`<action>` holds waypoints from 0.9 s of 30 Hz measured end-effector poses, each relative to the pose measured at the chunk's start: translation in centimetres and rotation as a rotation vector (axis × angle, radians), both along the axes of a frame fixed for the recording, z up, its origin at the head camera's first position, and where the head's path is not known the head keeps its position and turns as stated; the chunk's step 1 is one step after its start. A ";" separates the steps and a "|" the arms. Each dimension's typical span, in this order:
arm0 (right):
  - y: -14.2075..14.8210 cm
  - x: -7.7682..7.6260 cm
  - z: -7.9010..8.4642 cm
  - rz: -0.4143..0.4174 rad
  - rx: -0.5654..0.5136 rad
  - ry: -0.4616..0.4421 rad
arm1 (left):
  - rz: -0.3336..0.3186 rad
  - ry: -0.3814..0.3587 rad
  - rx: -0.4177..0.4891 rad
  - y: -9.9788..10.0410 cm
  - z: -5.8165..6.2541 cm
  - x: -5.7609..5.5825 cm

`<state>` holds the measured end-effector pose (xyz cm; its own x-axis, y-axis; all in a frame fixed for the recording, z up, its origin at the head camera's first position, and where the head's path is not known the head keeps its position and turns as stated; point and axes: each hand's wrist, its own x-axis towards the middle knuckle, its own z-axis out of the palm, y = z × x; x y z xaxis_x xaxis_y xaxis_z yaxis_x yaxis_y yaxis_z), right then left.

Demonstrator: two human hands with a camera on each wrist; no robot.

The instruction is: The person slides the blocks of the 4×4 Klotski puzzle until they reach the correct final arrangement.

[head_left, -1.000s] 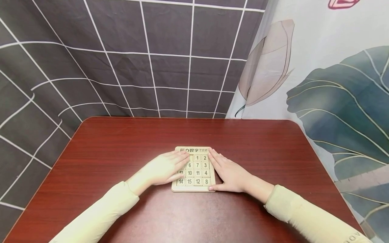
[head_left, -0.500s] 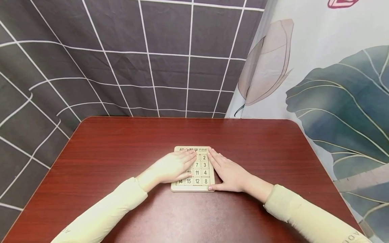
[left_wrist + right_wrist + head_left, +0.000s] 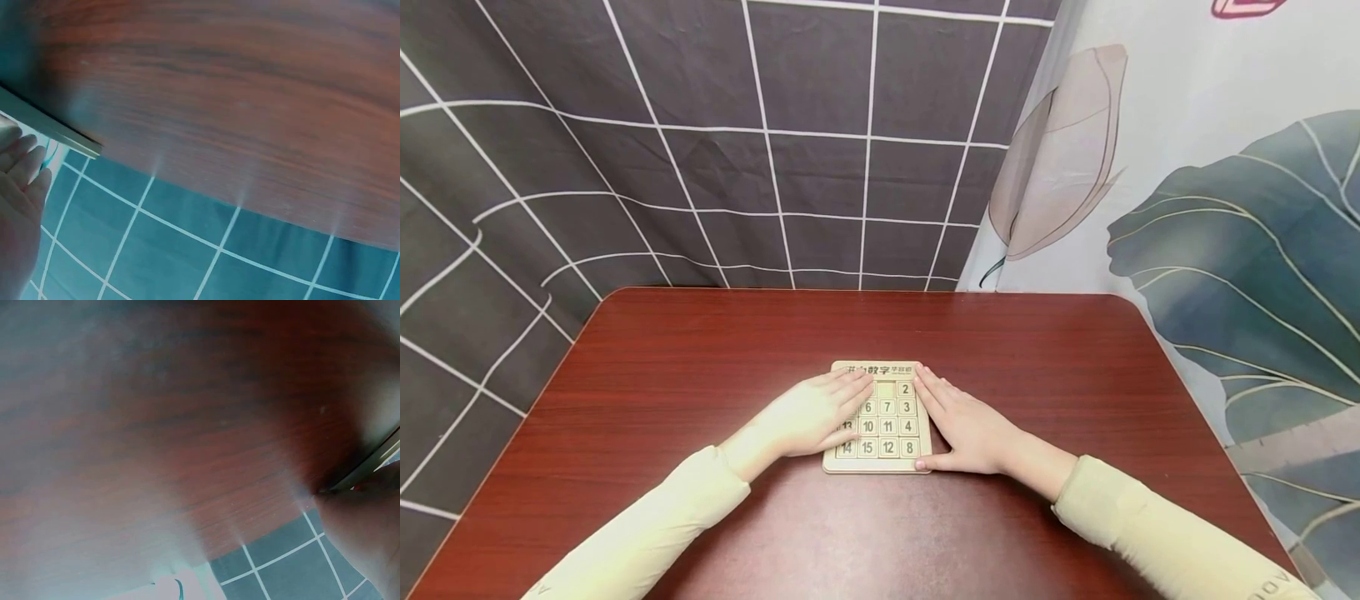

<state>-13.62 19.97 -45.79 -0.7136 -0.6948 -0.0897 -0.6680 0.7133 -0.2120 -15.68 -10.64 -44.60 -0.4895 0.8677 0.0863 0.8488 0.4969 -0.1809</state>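
Observation:
A pale number sliding puzzle point(image 3: 887, 427) lies flat on the table, a dark title printed along its top. In its top row, the third slot point(image 3: 887, 389) is bare and tile 2 point(image 3: 906, 389) sits right of it. My left hand point(image 3: 811, 415) lies over the left part, straight fingertips on the top row, hiding several tiles. Along the right edge rests my right hand point(image 3: 966, 427), fingers straight at the upper corner and thumb at the lower one. The left wrist view shows the puzzle's edge point(image 3: 50, 127) beside the fingers.
The reddish-brown wooden table point(image 3: 722, 333) has rounded far corners. Behind it hangs a dark curtain with a white grid point(image 3: 820, 175). A pale curtain with large leaf prints point(image 3: 1232, 242) hangs at the right.
My left hand first slid right across the puzzle, then drew back left. Tile 1 shifted one slot left, so the gap moved from second to third. My right hand stayed put.

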 end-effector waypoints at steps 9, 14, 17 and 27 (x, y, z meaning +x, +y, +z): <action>0.0 0.1 0.1 -0.003 -0.007 -0.005 | -0.027 -0.079 -0.015 3.5 0.7 -0.6; 0.0 0.1 0.1 0.002 -0.001 0.000 | -0.040 -0.078 -0.041 4.8 0.4 -0.4; 0.0 0.1 0.0 0.003 0.000 0.003 | -0.025 -0.080 -0.048 4.9 0.0 -0.4; 0.1 0.0 0.0 0.002 0.000 0.006 | -0.018 -0.041 -0.041 3.6 -0.6 -0.5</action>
